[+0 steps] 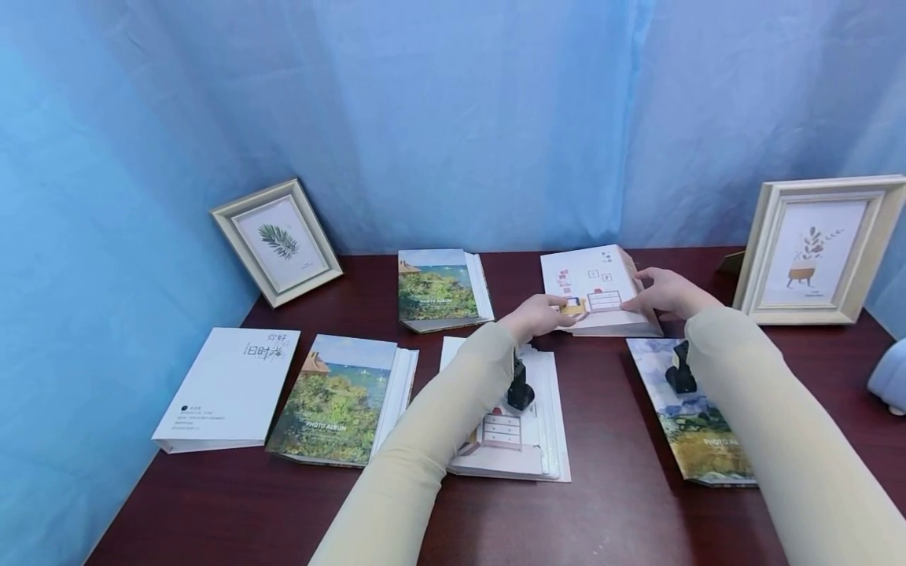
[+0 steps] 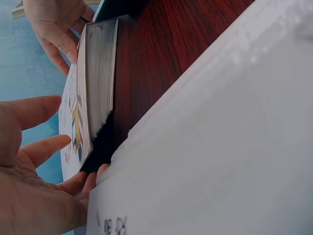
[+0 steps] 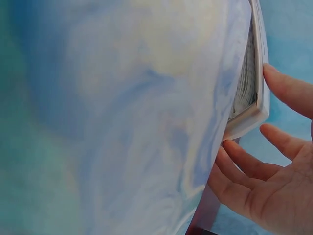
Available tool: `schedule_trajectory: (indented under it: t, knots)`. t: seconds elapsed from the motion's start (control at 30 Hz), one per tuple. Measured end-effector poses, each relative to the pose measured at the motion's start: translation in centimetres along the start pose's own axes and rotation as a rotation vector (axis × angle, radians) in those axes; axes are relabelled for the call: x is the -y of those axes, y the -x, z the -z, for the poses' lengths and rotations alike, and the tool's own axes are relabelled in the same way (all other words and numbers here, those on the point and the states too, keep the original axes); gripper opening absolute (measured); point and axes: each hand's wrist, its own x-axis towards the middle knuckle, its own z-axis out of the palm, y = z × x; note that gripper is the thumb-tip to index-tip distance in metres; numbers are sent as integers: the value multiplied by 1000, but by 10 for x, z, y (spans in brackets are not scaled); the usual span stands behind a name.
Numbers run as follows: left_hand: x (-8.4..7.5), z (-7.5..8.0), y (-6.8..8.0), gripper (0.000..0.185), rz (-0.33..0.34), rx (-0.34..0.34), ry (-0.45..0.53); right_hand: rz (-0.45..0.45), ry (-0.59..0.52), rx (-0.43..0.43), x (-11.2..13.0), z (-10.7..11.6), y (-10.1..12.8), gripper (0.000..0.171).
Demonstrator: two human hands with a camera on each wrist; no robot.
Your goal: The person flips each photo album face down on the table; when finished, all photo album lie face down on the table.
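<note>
A thick white photo album [image 1: 576,271] with drawn furniture on its cover lies at the back, right of centre. My left hand [image 1: 538,317] is at its near left corner. In the left wrist view, the thumb and forefinger [image 2: 49,146] reach over the cover, rather straight, while other fingertips are low beside the corner. My right hand [image 1: 667,292] holds the spine side, its thumb [image 3: 286,90] on the cover and its fingers along the lower edge. Page edges [image 2: 100,68] show between the covers. Beneath my left forearm lies another white album [image 1: 555,417].
Two green landscape albums [image 1: 347,393] and a white album [image 1: 226,385] lie to the left. Another landscape album [image 1: 661,377] lies under my right forearm. Picture frames [image 1: 333,271] stand at both back corners. A pale blue object [image 1: 890,377] is at the right edge.
</note>
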Motion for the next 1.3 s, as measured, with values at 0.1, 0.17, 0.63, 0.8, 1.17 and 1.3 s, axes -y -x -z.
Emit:
schedule_trajectory:
  t: [0.1, 0.17, 0.63, 0.8, 1.17, 1.3]
  knots:
    - [2, 2, 0, 46, -17, -13, 6, 12, 14, -9, -1, 0, 0, 87]
    - [2, 4, 0, 45, -35, -10, 4, 21, 26, -20, -2, 0, -1, 85]
    - [-4, 26, 8, 43, -69, -19, 47, 59, 60, -53, 2, 3, 5, 83]
    - [-5, 35, 14, 44, -66, -8, 65, 70, 65, -48, 8, 4, 7, 83]
    - [1, 63, 25, 43, -54, -4, 131, 173, 126, -105, 28, -6, 11, 70]
    - [5, 75, 29, 43, -66, 3, 123, 209, 150, -133, 35, -11, 13, 67]
